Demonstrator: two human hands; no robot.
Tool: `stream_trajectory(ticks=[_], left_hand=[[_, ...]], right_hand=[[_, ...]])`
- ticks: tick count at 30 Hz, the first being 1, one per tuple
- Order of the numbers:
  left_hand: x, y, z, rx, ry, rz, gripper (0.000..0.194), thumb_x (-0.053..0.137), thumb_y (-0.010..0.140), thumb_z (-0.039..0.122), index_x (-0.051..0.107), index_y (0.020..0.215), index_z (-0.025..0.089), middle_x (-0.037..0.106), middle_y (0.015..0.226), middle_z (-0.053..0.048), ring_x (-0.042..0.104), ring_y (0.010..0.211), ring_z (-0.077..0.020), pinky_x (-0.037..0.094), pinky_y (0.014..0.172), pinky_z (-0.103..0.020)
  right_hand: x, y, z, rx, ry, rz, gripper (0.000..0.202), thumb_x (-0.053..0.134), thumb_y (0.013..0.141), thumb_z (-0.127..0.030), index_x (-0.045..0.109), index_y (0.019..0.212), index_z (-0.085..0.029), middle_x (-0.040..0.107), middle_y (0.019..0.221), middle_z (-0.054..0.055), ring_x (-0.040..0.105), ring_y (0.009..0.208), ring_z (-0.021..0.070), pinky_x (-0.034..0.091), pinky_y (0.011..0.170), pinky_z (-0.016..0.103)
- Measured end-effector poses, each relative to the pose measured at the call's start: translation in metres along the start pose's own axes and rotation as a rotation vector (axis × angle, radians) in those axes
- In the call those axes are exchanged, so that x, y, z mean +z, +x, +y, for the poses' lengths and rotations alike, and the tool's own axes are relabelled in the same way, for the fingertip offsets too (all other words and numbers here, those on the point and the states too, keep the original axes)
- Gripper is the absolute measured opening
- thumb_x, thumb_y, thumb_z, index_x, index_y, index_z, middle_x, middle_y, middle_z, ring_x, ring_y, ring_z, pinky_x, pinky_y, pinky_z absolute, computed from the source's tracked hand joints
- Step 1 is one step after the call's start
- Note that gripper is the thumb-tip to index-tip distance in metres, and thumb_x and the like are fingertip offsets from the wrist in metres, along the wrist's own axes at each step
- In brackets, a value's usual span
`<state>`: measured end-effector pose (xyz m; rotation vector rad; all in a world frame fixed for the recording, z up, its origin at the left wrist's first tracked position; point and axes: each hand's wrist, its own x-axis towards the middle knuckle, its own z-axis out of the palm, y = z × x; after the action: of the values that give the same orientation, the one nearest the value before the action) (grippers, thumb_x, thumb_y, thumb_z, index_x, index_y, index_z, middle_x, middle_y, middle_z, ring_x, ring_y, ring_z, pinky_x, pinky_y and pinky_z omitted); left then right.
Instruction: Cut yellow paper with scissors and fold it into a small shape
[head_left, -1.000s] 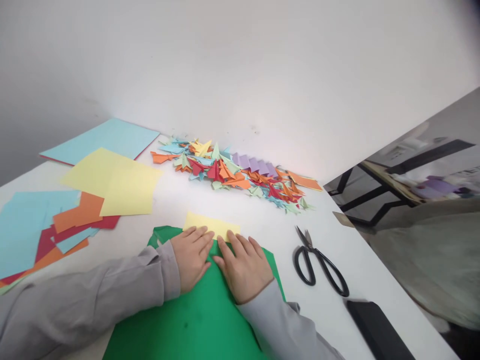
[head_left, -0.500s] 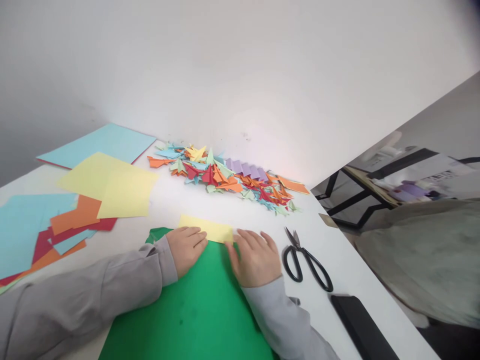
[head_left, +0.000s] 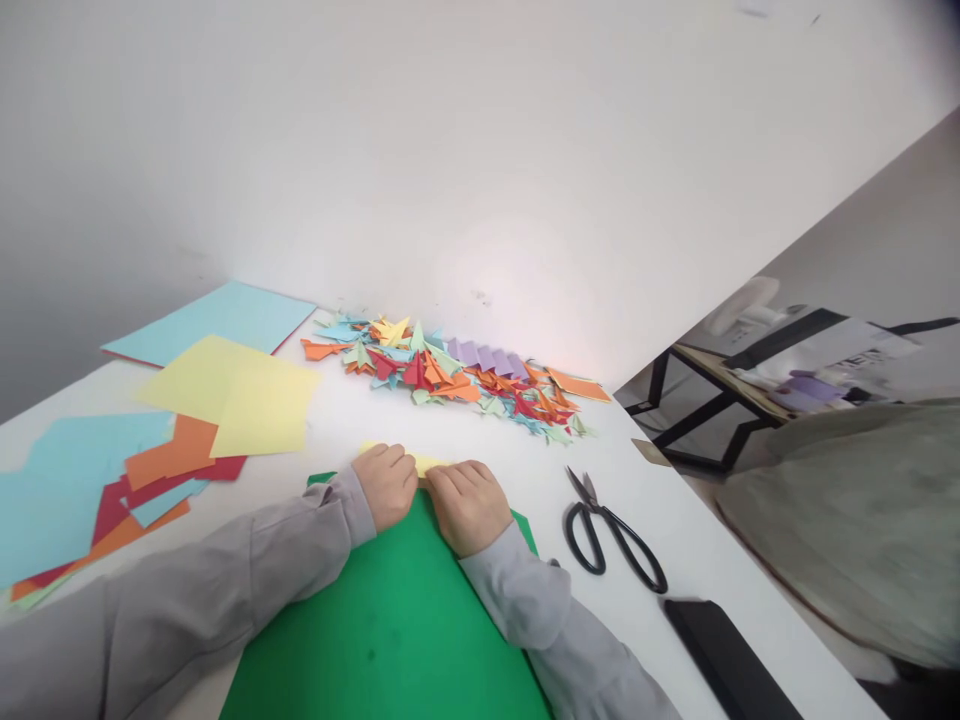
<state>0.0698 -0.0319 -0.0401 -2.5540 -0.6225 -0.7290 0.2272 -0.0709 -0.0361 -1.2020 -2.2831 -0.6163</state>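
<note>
At the far end of a green sheet (head_left: 375, 620), both hands are on a small piece of yellow paper (head_left: 426, 464). My left hand (head_left: 387, 486) is closed over the paper's left part, knuckles up. My right hand (head_left: 471, 506) pinches it close by, a short gap from the left. Only a narrow strip of yellow shows between and behind the fingers, so any fold is mostly hidden. Beyond the hands lies a heap of small folded paper planes (head_left: 442, 375) in many colours. Black-handled scissors (head_left: 598, 512) lie right of my right hand, blades partly apart.
Yellow sheets (head_left: 262, 400), a blue sheet (head_left: 217, 322) and orange, red and blue pieces (head_left: 165, 455) cover the table's left side. A black flat object (head_left: 727, 655) lies at the near right. Orange paper (head_left: 581, 385) rests by the wall. Another table (head_left: 720, 380) stands beyond the right edge.
My right hand has moved left toward my left hand, and its fingers have closed. Less of the yellow paper shows now. The view has tilted slightly.
</note>
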Motion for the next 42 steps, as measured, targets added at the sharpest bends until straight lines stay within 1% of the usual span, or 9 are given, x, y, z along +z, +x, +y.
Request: stream_trajectory(ticks=[5,13,19,22,25,28,32,37,42], left_hand=[[-0.006,0.005,-0.003,-0.016,0.012,-0.018,0.022,0.038,0.082,0.01,0.056,0.069,0.013,0.055,0.069,-0.007,0.046,0.066,-0.0185,0.031,0.058,-0.034],[-0.012,0.0,-0.016,-0.001,-0.089,0.021,0.025,0.037,0.083,0.014,0.059,0.071,0.015,0.06,0.076,-0.009,0.05,0.075,-0.0169,0.033,0.063,-0.034],[-0.013,-0.008,-0.046,-0.065,0.042,0.086,0.02,0.041,0.08,0.011,0.06,0.073,0.014,0.066,0.085,-0.008,0.054,0.077,-0.019,0.034,0.064,-0.036],[-0.015,-0.012,-0.059,-0.121,0.102,0.12,0.018,0.044,0.078,0.012,0.061,0.074,0.013,0.067,0.083,-0.007,0.055,0.075,-0.0203,0.035,0.062,-0.037],[-0.018,-0.009,-0.052,-0.162,0.076,0.147,0.018,0.043,0.078,0.013,0.061,0.076,0.013,0.067,0.092,-0.008,0.056,0.081,-0.0204,0.037,0.066,-0.036],[-0.017,-0.002,-0.033,-0.09,-0.014,0.196,0.02,0.046,0.08,0.021,0.061,0.091,0.012,0.063,0.104,-0.009,0.053,0.092,-0.0224,0.038,0.073,-0.038],[-0.012,0.001,-0.019,0.014,-0.076,0.216,0.014,0.046,0.078,0.01,0.06,0.075,0.012,0.067,0.087,-0.005,0.055,0.08,-0.0187,0.039,0.067,-0.034],[-0.005,0.0,-0.017,0.077,-0.126,0.278,0.012,0.048,0.079,0.01,0.058,0.072,0.012,0.066,0.081,-0.004,0.054,0.076,-0.0166,0.037,0.062,-0.032],[-0.005,-0.002,-0.027,0.051,-0.128,0.351,0.011,0.047,0.079,0.009,0.057,0.076,0.014,0.067,0.085,-0.002,0.054,0.078,-0.0183,0.034,0.061,-0.034]], right_hand=[[0.005,0.009,-0.003,-0.039,0.006,0.044,0.02,0.04,0.08,-0.01,0.057,0.07,-0.014,0.062,0.065,0.003,0.05,0.062,0.0128,0.035,0.069,0.029],[-0.007,0.011,-0.004,-0.051,-0.039,0.098,0.015,0.044,0.077,-0.009,0.058,0.079,-0.015,0.066,0.073,0.002,0.055,0.07,0.0135,0.034,0.078,0.033],[-0.011,-0.001,0.023,0.031,-0.114,0.149,0.018,0.045,0.074,-0.005,0.059,0.08,-0.016,0.069,0.078,0.002,0.057,0.071,0.0126,0.035,0.078,0.032],[-0.012,-0.007,0.037,0.095,-0.174,0.19,0.016,0.048,0.074,-0.005,0.059,0.079,-0.016,0.07,0.075,0.001,0.057,0.067,0.0117,0.036,0.075,0.029],[-0.011,-0.005,0.034,0.062,-0.147,0.189,0.016,0.048,0.076,-0.005,0.059,0.081,-0.015,0.07,0.079,0.002,0.058,0.07,0.0116,0.036,0.078,0.03],[-0.007,0.0,0.019,-0.026,-0.07,0.158,0.018,0.045,0.077,-0.005,0.059,0.084,-0.014,0.07,0.084,0.002,0.059,0.075,0.0133,0.037,0.081,0.033],[-0.006,0.006,0.003,-0.053,-0.003,0.162,0.014,0.05,0.077,-0.009,0.059,0.087,-0.013,0.069,0.087,0.004,0.059,0.078,0.0146,0.038,0.082,0.035],[-0.007,0.008,-0.001,-0.111,0.03,0.16,0.012,0.051,0.076,-0.011,0.059,0.085,-0.013,0.069,0.079,0.003,0.059,0.073,0.0146,0.04,0.079,0.035],[-0.01,0.005,0.011,-0.081,0.004,0.184,0.012,0.051,0.074,-0.014,0.058,0.083,-0.015,0.069,0.076,0.004,0.06,0.072,0.0162,0.04,0.078,0.038]])
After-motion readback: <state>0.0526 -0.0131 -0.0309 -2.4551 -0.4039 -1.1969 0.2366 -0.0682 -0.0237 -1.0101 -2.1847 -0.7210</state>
